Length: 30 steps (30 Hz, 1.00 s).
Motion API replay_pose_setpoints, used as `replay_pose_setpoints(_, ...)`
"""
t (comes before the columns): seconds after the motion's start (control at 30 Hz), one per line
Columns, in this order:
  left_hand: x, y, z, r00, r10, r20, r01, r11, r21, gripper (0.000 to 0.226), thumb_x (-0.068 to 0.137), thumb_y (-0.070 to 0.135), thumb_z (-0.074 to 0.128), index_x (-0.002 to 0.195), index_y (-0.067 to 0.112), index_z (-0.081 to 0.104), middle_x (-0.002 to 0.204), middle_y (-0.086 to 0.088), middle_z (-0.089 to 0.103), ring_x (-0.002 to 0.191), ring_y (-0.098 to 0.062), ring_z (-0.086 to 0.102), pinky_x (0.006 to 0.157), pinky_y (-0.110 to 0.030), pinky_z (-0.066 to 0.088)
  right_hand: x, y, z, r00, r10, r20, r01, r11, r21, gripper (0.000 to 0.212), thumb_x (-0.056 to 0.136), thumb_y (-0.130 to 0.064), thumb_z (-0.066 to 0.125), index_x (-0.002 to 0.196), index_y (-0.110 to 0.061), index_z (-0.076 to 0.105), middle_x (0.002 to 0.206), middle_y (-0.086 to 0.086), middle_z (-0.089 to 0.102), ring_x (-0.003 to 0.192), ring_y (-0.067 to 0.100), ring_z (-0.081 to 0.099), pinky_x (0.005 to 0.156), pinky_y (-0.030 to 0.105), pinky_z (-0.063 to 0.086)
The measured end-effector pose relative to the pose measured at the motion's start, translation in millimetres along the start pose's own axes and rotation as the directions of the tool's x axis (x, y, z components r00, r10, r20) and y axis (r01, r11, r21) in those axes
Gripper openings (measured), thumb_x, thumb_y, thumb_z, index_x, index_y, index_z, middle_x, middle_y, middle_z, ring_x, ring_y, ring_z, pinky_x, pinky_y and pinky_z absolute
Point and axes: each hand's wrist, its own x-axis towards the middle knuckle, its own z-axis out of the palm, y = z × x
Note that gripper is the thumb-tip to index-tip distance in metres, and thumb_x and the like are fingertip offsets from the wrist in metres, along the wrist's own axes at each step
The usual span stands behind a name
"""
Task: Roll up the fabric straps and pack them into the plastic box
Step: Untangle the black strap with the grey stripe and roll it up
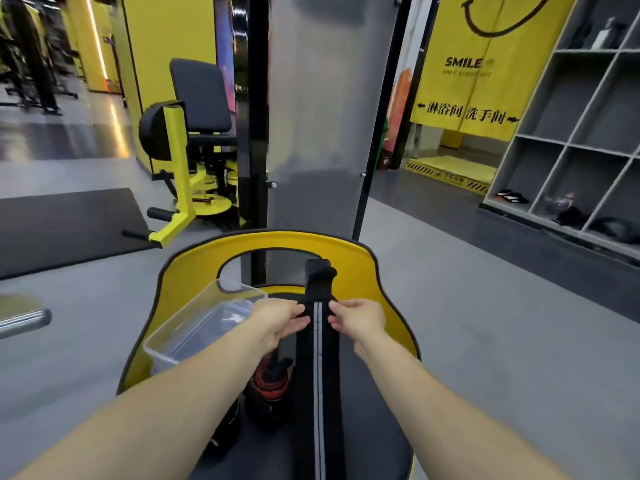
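A long black fabric strap with a grey centre stripe (318,382) lies lengthwise along the black seat pad, its far end draped over the yellow seat back. My left hand (277,323) pinches the strap's left edge and my right hand (360,322) pinches its right edge, both near the far end. A clear plastic box (194,327) stands to the left of my left hand, on the seat's left side. A rolled black and red strap (270,382) sits on the pad beneath my left wrist. Another dark strap (225,434) lies partly hidden under my left forearm.
The yellow seat back (277,242) with a handle cutout rises just beyond the strap. A metal bar (24,323) juts in at the left. A yellow and black exercise machine (187,161) stands farther back, a grey panel directly ahead, and grey cubby shelves (581,140) at the right.
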Motion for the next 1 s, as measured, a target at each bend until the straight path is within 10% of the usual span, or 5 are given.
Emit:
replay_pose_setpoints(0.2,95.3,10.6,7.8,0.999,-0.032,0.017,0.033,0.999,-0.026,0.028,0.101,0.003,0.049,0.126,-0.007,0.056,0.119,-0.025,0.069,0.092,-0.028,0.073,0.068,-0.029,0.063,94.1,14.8,37.3,0.999,-0.016,-0.049,0.015,1.0,-0.009,0.018,0.089,-0.009,0.077,0.088,-0.016,0.06,0.085,0.008,0.071,0.082,0.023,0.075,0.085,0.04,0.062)
replay_pose_setpoints(0.43,131.7,3.4,-0.7,0.998,0.026,-0.061,-0.023,0.999,0.046,0.053,0.106,0.025,0.047,0.152,0.002,0.036,0.149,-0.03,0.046,0.126,-0.041,0.058,0.096,-0.043,0.053,118.4,52.6,53.1,0.966,0.135,0.219,-0.142,0.99,0.017,0.066,0.1,-0.001,0.049,0.16,-0.014,0.024,0.14,0.016,0.054,0.132,0.029,0.054,0.117,0.049,0.038)
replay_pose_setpoints(0.73,0.8,-64.4,2.5,0.984,0.173,-0.028,-0.156,0.936,0.315,0.016,0.102,0.009,0.053,0.097,0.004,0.068,0.09,-0.017,0.072,0.066,-0.022,0.068,0.056,-0.026,0.059,12.3,77.6,-23.7,0.968,0.075,0.239,-0.028,0.98,-0.196,0.036,0.101,-0.001,0.047,0.135,-0.009,0.058,0.122,0.01,0.068,0.105,0.021,0.07,0.084,0.026,0.056)
replay_pose_setpoints(1.0,-115.6,-181.8,-51.8,0.997,0.018,-0.079,0.045,0.69,0.722,0.014,0.087,0.04,0.069,0.083,0.027,0.075,0.072,0.003,0.075,0.071,-0.021,0.074,0.07,-0.037,0.064,-121.6,153.9,-93.7,0.964,0.081,0.254,0.128,0.695,-0.708,0.02,0.095,-0.034,0.064,0.106,-0.024,0.077,0.107,-0.008,0.074,0.106,0.014,0.065,0.091,0.024,0.047)
